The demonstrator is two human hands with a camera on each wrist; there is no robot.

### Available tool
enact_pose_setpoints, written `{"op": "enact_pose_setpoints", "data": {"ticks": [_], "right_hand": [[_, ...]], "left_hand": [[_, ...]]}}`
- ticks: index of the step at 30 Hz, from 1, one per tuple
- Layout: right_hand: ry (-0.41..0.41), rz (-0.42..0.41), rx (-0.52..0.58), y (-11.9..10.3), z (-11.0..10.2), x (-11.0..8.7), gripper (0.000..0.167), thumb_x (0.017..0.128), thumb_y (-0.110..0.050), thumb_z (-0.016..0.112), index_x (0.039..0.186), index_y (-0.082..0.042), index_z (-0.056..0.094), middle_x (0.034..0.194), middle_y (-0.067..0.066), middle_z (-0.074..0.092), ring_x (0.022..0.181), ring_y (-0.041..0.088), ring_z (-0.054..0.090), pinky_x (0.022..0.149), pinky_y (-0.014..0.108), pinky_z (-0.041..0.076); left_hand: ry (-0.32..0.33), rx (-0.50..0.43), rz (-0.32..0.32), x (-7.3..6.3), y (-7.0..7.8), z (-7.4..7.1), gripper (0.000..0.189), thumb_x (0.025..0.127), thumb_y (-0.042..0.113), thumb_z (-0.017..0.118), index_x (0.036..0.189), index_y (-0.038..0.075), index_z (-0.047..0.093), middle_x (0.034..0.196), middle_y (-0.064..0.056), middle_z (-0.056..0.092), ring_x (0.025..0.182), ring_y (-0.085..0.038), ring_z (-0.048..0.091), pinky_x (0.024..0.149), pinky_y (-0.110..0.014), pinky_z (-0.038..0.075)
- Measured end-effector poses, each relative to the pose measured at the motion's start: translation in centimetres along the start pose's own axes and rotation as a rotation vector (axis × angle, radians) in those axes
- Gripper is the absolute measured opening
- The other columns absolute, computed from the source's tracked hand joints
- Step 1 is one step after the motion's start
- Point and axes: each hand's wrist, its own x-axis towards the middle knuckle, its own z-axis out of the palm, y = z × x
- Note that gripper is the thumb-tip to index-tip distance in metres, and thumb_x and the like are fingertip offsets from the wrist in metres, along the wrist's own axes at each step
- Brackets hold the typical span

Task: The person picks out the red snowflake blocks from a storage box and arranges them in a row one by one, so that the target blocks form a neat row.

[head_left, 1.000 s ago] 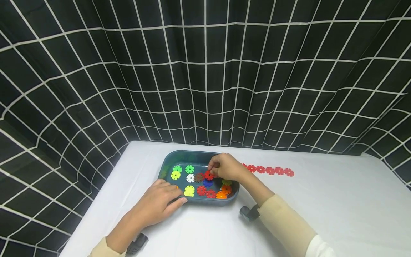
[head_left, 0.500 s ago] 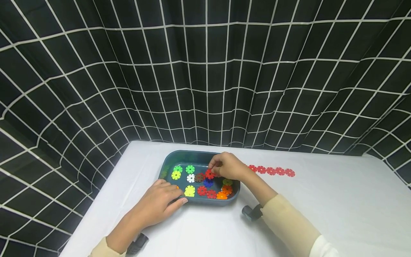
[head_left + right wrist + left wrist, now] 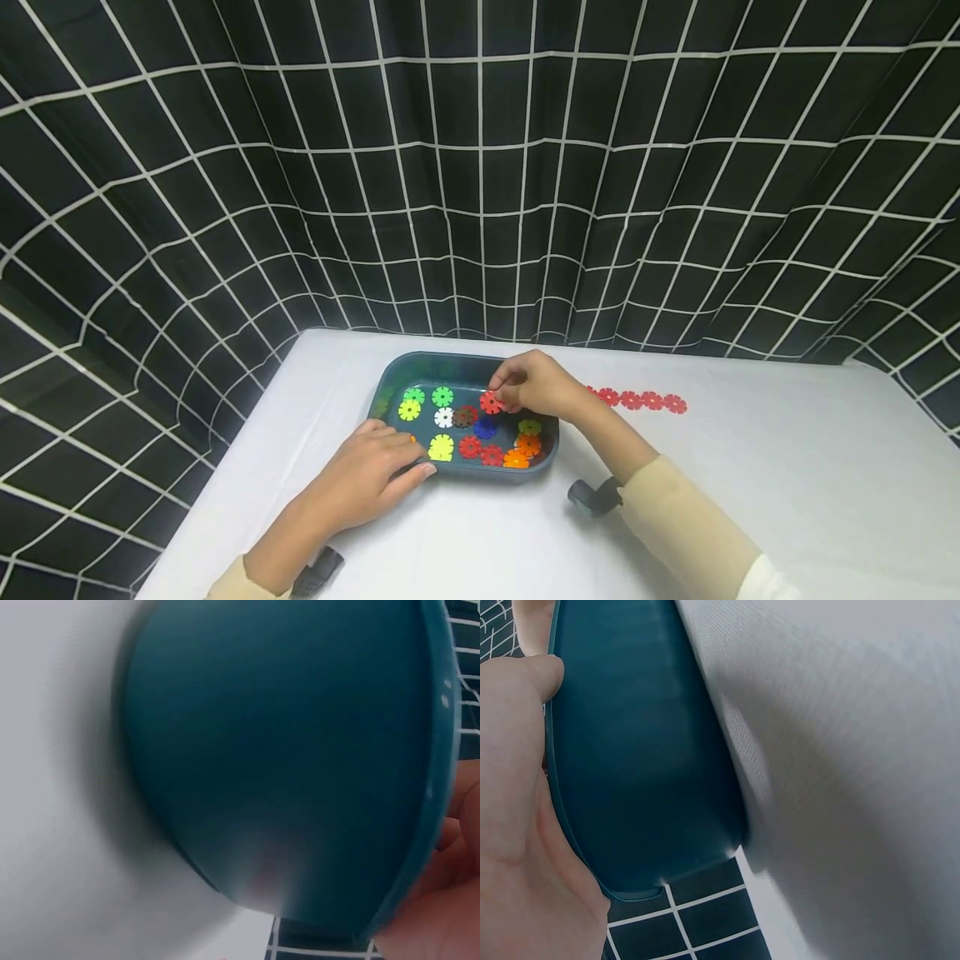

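Note:
In the head view a dark teal plastic tub [image 3: 480,473] holds several flower-shaped notched plastic discs. My left hand [image 3: 367,471] grips the tub's front-left rim, fingers over the edge; the left wrist view shows the thumb [image 3: 547,675] against the outer wall. Over the tub's right half, my right hand [image 3: 538,386] pinches a red disc [image 3: 491,402] between thumb and fingers. Below it lie a blue disc [image 3: 485,428] and a brown one [image 3: 463,417]. In the right wrist view the tub wall [image 3: 285,735] hides most of that hand and the disc.
A row of joined red discs [image 3: 643,400] lies on the white tablecloth [image 3: 787,467] right of the tub, its left end behind the right forearm. Green discs [image 3: 442,396], yellow, white and orange ones lie inside the tub. A black gridded curtain [image 3: 480,183] surrounds the table.
My right hand has risen slightly and shifted a little right, carrying the red disc away from the brown one. My left hand stays on the rim.

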Motion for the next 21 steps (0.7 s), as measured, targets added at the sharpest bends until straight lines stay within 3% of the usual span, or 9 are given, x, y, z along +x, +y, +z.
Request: {"op": "enact_pose_setpoints", "data": {"ticks": [12, 21], "right_hand": [[0.068, 0.043, 0.154, 0.5, -2.3, -1.6, 0.006, 0.089, 0.003, 0.072, 0.095, 0.003, 0.072, 0.081, 0.011, 0.069, 0.074, 0.027, 0.071, 0.074, 0.040, 0.059], [0.119, 0.059, 0.128, 1.3, -4.2, -3.0, 0.012, 0.091, -0.006, 0.073, 0.101, 0.000, 0.073, 0.086, 0.011, 0.072, 0.082, 0.034, 0.072, 0.079, 0.044, 0.058]], "left_hand": [[0.017, -0.004, 0.011, 0.0, 0.0, 0.0, 0.022, 0.101, 0.039, 0.059, 0.085, 0.026, 0.065, 0.077, 0.020, 0.052, 0.074, -0.003, 0.054, 0.087, -0.035, 0.041], [0.012, 0.002, 0.005, 0.0, 0.1, 0.0, 0.022, 0.101, 0.040, 0.059, 0.086, 0.026, 0.065, 0.077, 0.019, 0.053, 0.076, -0.004, 0.056, 0.088, -0.036, 0.042]]}}
